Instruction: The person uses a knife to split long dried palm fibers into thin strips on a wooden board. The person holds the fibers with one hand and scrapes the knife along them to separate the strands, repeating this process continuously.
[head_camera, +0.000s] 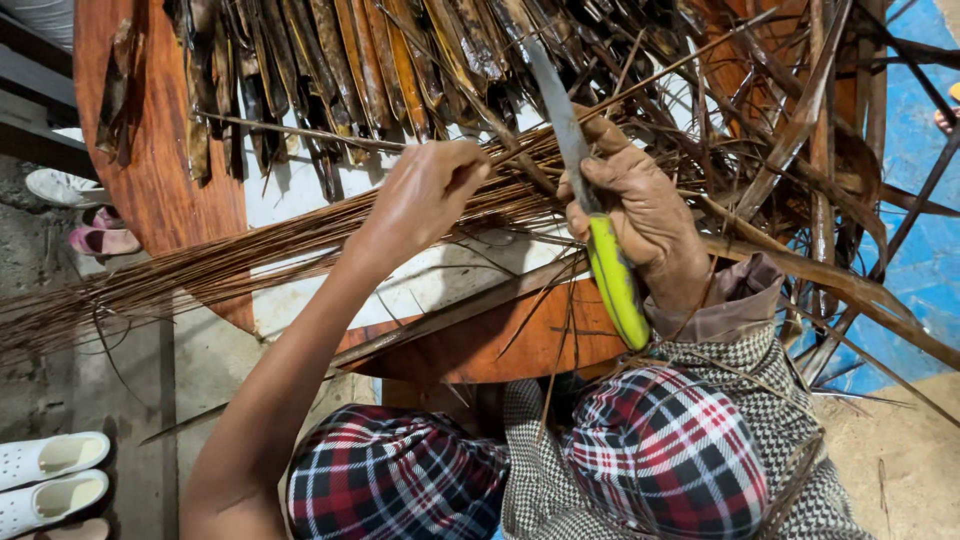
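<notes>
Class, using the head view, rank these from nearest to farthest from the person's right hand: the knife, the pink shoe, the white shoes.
Measured from the right hand:
1. Knife: held in that hand, green handle toward the person, blade pointing away.
2. Pink shoe: on the floor at far left, beyond the round table's edge.
3. White shoes: bottom-left corner, farthest.

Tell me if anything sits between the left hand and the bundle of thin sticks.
Nothing visible does. The left hand already rests on the stick bundle, fingers curled over it. The right hand holds the knife beside it, its blade pointing away over the table.
</notes>
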